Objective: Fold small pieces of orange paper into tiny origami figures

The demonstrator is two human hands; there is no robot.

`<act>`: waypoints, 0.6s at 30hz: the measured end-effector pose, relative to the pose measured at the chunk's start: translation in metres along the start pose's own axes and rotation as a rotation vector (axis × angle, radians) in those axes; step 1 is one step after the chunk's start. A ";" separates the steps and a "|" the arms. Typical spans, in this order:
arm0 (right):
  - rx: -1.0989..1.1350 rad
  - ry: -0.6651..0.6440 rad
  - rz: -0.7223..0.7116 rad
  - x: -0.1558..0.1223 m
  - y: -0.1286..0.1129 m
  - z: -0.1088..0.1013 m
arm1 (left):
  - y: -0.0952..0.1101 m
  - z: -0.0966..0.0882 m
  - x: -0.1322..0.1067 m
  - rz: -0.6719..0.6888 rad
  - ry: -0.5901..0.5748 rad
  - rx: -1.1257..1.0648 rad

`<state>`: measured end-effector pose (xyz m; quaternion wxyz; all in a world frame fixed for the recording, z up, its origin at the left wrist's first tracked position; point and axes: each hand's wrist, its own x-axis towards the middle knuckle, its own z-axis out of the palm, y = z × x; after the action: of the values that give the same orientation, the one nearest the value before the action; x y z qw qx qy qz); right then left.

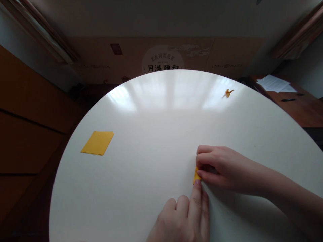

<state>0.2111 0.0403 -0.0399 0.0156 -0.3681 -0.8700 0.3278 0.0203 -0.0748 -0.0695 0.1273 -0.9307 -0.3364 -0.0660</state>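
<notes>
A small folded piece of yellow paper [196,176] lies on the round white table [151,141], mostly hidden under my fingers. My right hand [222,168] comes in from the right, thumb and fingers pinched together on the paper. My left hand [184,218] reaches up from the bottom edge, its outstretched fingertips pressing at the paper's lower end.
A stack of yellow paper squares [97,143] lies at the table's left. A small folded orange paper figure [228,92] stands near the far right rim. A brown desk with white sheets [275,83] is beyond the table at right; dark wooden cabinets are at left.
</notes>
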 end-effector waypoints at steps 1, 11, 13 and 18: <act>-0.001 -0.001 -0.001 0.000 0.000 0.000 | 0.000 0.000 0.000 -0.001 0.005 0.000; -0.014 -0.007 0.007 0.001 0.000 0.000 | 0.000 0.001 -0.001 -0.008 0.002 0.001; -0.013 -0.007 0.005 0.001 0.001 0.000 | 0.000 0.001 -0.002 -0.003 -0.003 0.001; -0.017 -0.010 0.008 0.002 0.000 0.000 | 0.000 0.001 -0.001 -0.006 -0.001 -0.016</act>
<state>0.2103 0.0415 -0.0405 0.0068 -0.3698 -0.8714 0.3223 0.0194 -0.0756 -0.0712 0.1194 -0.9307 -0.3389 -0.0686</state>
